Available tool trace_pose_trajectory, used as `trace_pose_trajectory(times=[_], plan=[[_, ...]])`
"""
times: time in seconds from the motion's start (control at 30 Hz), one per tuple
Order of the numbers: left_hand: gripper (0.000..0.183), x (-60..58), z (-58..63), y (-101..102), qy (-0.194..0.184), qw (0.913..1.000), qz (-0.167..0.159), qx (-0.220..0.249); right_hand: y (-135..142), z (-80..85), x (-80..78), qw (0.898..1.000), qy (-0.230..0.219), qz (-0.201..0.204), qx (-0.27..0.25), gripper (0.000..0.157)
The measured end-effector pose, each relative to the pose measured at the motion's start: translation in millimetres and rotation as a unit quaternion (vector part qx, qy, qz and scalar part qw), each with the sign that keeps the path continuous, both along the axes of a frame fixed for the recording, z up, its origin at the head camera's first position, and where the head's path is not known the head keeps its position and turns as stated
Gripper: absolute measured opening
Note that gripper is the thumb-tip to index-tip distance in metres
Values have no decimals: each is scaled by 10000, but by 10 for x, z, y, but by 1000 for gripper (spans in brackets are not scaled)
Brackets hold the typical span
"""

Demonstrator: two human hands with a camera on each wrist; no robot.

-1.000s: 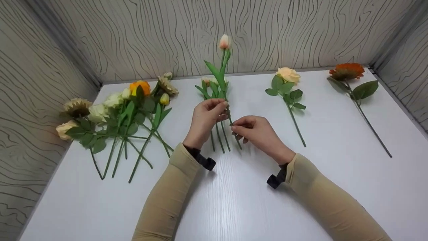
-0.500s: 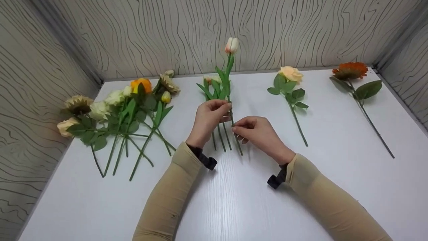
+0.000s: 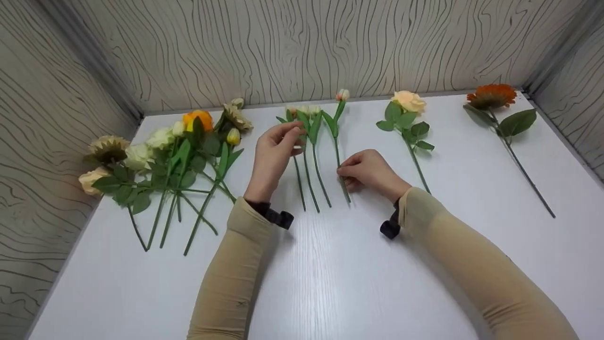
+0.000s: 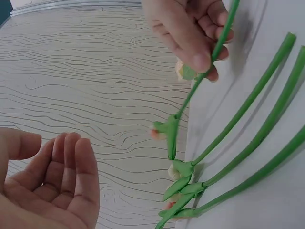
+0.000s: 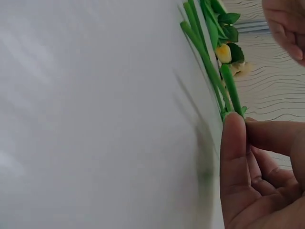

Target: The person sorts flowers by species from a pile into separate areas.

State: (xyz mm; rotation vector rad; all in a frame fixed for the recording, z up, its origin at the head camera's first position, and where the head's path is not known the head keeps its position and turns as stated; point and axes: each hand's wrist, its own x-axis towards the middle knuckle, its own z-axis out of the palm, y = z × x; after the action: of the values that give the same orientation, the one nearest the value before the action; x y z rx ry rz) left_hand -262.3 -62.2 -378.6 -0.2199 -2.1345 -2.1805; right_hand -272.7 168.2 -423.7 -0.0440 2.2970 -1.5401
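Observation:
My right hand (image 3: 370, 172) pinches the stem of a pink-and-white tulip (image 3: 336, 141) between thumb and fingers; the bloom points toward the back wall. In the right wrist view the stem end (image 5: 230, 88) sticks out past the fingertips. My left hand (image 3: 278, 151) hovers over the tulips at the middle with relaxed, bent fingers. Nothing lies in its palm (image 4: 62, 186) in the left wrist view. Beneath and beside it, several tulips (image 3: 309, 174) lie side by side, stems toward me; the left hand covers some of their leaves.
A mixed heap of flowers (image 3: 165, 165) with crossing stems covers the table's left side. To the right lie a peach rose (image 3: 409, 101) and, farther over, an orange flower (image 3: 490, 97) with dark leaves. A patterned wall (image 3: 302, 47) borders the white table (image 3: 321, 283) at the back.
My left hand has let go of the tulip stem and moved left. The right hand has shifted slightly up and right, and the tulip's bloom has come down toward the table's back edge.

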Motion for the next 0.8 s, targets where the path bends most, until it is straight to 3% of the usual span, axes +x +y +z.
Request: trace_pose_trajectory(times=[0.3,0.63,0.8], plan=[[29,-5,23,-42,-91,9998,-5,176,-204,-20,-36,9973,256,318,608,19],[25,-10,-10,-30,-104,9999,-89,90,-442,-40,25,9979,124,414,478,16],[25,-6,-17,-5,-162,9998,-143,-29,-431,-22,30,9942,323,510,886,16]])
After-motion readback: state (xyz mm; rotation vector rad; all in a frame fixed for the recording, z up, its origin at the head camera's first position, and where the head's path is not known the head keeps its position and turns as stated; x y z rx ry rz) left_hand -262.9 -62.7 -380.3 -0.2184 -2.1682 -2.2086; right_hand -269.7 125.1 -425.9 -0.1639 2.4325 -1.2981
